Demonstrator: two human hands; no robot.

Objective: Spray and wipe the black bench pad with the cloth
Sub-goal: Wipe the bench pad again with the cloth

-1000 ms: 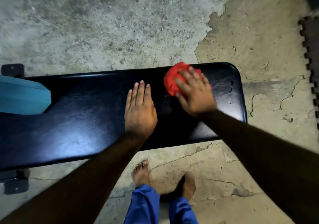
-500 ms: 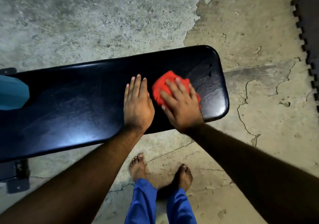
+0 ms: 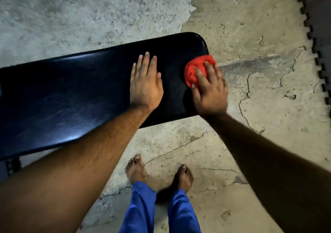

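Two hands: both are on the black bench pad (image 3: 75, 96), which runs across the picture from the left edge to a rounded right end.
Left hand (image 3: 145, 85): it lies flat, palm down, on the pad's top near the right end, with straight fingers close together and the thumb out a little to the right; it holds nothing.
Right hand (image 3: 209, 91): it presses a bunched red cloth (image 3: 195, 69) down at the pad's right end, with the fingers laid over the cloth, slightly apart and bent over its bulk.
Cloth position: it sits at the pad's right edge, on the far half, and part of it pokes out beyond the fingertips.
Gap between hands: a strip of bare pad shows between them.
Pad surface: glossy, with a pale glare near the front edge on the left.
Floor (image 3: 89, 17): rough, cracked concrete.
Feet (image 3: 136, 170): bare, below blue trouser legs (image 3: 141, 209), standing just in front of the pad.
Mat edge (image 3: 320, 28): dark, toothed, along the right side.
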